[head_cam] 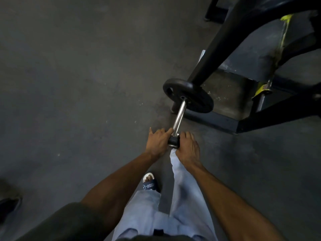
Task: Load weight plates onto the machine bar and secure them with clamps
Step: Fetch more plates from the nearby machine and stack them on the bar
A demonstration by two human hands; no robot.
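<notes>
Two hands meet just below the middle of the frame, at the near end of the machine bar (179, 115). The left hand (157, 143) has its fingers curled against the left side of a small black clamp (173, 141), with the little finger sticking out free; the right hand (188, 150) wraps its fingers round the clamp's right side. The clamp sits at the very tip of the bar, well apart from the plate. It looks light and stiff, best held by its two sides as now and pushed straight along the shaft. That polished steel is probably slick, so the clamp should slide easily until tightened.

Farther up, right of centre, one black weight plate (188, 95) hangs on the bar, seated close against the dark machine arm (225, 40). It is heavy and rigid; its rim and the cut-out near its left edge offer the surest hold.
</notes>
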